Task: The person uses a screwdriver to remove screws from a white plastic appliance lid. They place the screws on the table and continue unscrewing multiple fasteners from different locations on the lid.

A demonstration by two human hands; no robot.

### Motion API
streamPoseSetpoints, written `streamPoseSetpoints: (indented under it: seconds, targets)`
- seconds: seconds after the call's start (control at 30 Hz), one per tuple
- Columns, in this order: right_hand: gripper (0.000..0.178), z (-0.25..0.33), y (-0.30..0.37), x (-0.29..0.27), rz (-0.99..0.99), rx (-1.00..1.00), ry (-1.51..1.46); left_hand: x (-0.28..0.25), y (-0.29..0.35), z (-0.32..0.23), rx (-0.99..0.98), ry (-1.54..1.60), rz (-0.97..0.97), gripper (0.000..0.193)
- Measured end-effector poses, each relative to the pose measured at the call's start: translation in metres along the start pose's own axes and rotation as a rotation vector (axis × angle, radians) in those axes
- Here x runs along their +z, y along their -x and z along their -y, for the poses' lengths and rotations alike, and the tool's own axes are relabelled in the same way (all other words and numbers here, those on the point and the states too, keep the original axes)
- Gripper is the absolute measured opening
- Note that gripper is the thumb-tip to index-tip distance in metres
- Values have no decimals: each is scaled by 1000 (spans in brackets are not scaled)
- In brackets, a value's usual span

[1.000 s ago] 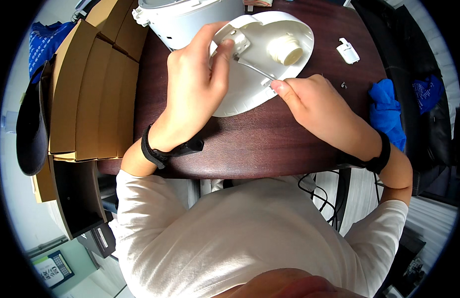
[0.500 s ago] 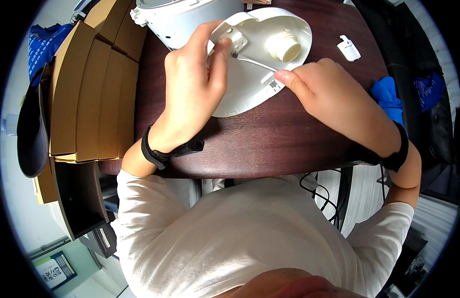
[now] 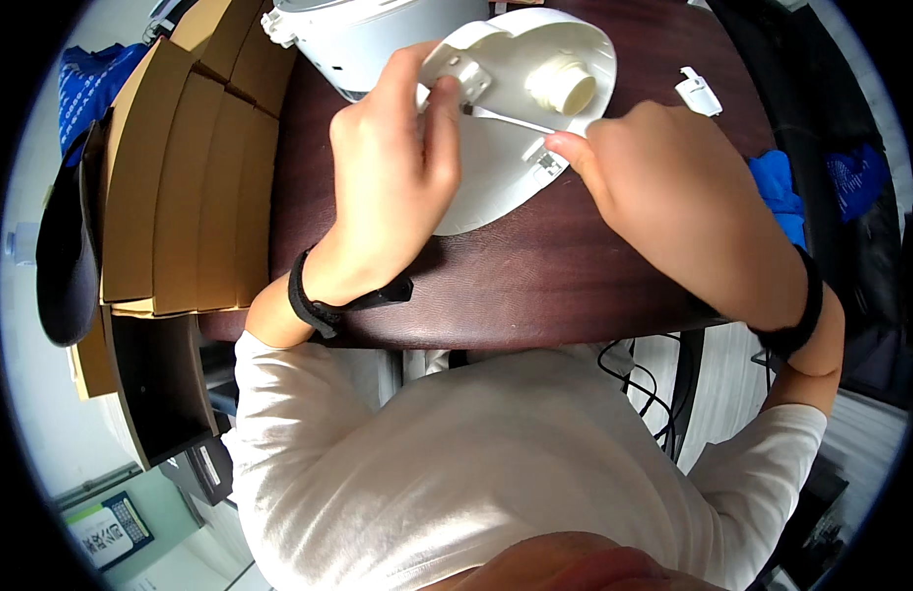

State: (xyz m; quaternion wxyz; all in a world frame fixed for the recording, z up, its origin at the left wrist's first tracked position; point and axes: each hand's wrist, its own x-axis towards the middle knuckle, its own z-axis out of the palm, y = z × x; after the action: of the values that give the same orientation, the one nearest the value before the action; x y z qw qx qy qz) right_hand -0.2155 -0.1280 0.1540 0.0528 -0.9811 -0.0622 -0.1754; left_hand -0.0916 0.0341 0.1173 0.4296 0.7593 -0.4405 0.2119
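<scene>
A white rounded plastic shell (image 3: 486,177) with a cream round cup-like collar (image 3: 567,87) inside lies tilted on the table, its hollow side toward me. My left hand (image 3: 392,163) grips the shell's left rim, thumb inside next to a small white bracket (image 3: 466,77). In my right hand (image 3: 663,187) is a flat-tipped screwdriver (image 3: 511,120); its handle is hidden in my closed fingers. The metal tip touches or nearly touches the area just below the bracket, close to my left thumb. A small clip-like part (image 3: 545,158) sits on the shell's near right edge.
Behind the shell stands a large white appliance body (image 3: 378,44). A loose white plastic piece (image 3: 698,94) lies at the right of the dark wooden table (image 3: 506,305). Cardboard boxes (image 3: 186,197) line the left side; blue cloth (image 3: 775,187) is at the right edge.
My right hand has shifted slightly up and rolled over a little with the screwdriver. The tip stays at the same spot by the bracket. My left hand keeps its hold on the shell.
</scene>
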Motion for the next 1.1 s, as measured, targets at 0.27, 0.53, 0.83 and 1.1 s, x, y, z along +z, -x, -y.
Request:
streamPoseSetpoints:
  seconds: [0.27,0.53,0.83,1.1]
  targets:
    - [51,-4,3,27,125,258,-410,3,-1,-3,38,-53,-28,22]
    - [52,-5,-2,32,103,259,-331,3,-4,9,92,-36,-77,21]
    - [46,-15,-6,28,-20,116,-8,-3,-15,-1,3,-106,34,21]
    - [50,-17,-2,27,-2,162,-172,-6,-17,-3,-29,22,79,28]
